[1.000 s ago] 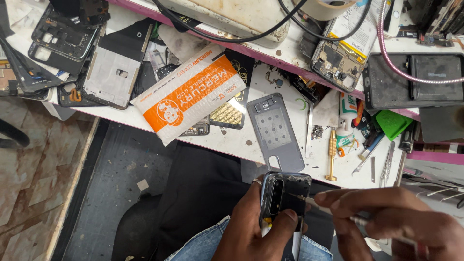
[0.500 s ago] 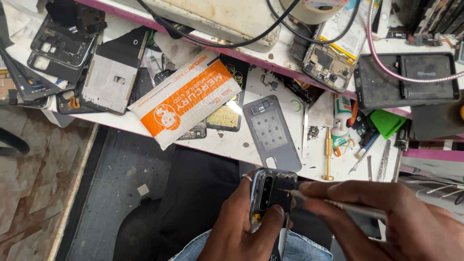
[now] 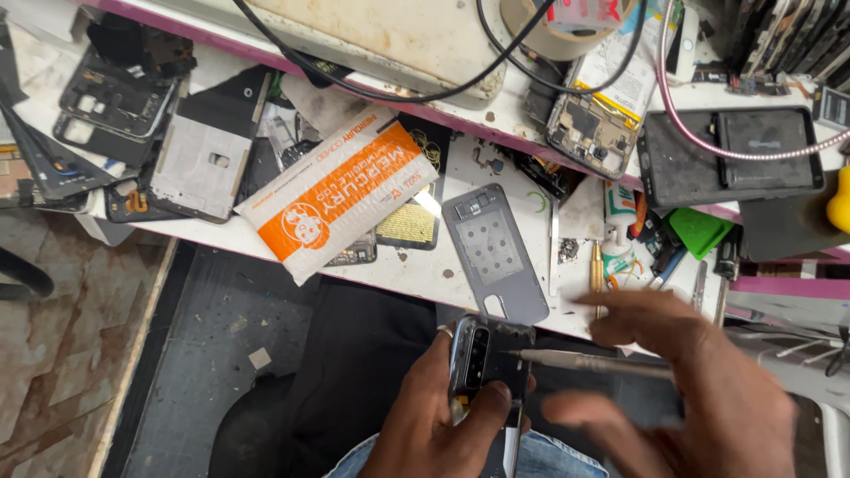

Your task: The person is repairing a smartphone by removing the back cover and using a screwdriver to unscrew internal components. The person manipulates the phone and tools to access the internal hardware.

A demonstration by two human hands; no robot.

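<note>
Below the cluttered workbench [image 3: 416, 265], opened phone [image 3: 482, 372] gripped by left hand [image 3: 443, 425], thin screwdriver [image 3: 584, 361] held in right hand [image 3: 708, 389], tip touching the phone, grey back cover [image 3: 496, 252] lying on the bench above.

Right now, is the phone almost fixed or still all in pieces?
Still in pieces. Done: the grey back cover is off and lies on the white bench. In hand: the left hand grips the opened phone while the right hand points a thin screwdriver at it. Left: the cover is not back on yet.
</note>
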